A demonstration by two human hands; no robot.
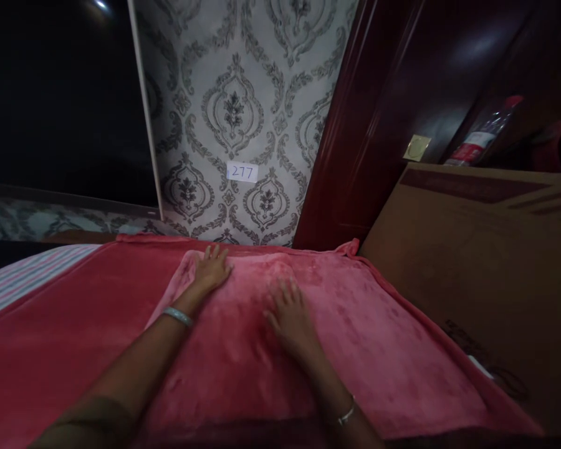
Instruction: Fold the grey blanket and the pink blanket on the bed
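A pink plush fabric piece (364, 337), perhaps a blanket or garment, lies spread flat over a larger red cloth (75, 330). My left hand (211, 269) rests on its far left corner, fingers spread and palm down. Nearer the middle, my right hand (290, 315) lies on the same pink fabric with its fingers apart, slightly blurred. Neither hand grips anything. Faint wrinkles and darker patches show in the pile between the hands.
A large cardboard box (477, 274) stands along the right side, with a red-capped plastic bottle (481, 137) behind it. A dark screen (65, 100) hangs at left. Striped cloth (42, 268) lies at the left edge. A card marked 277 (242, 172) is on the patterned wall.
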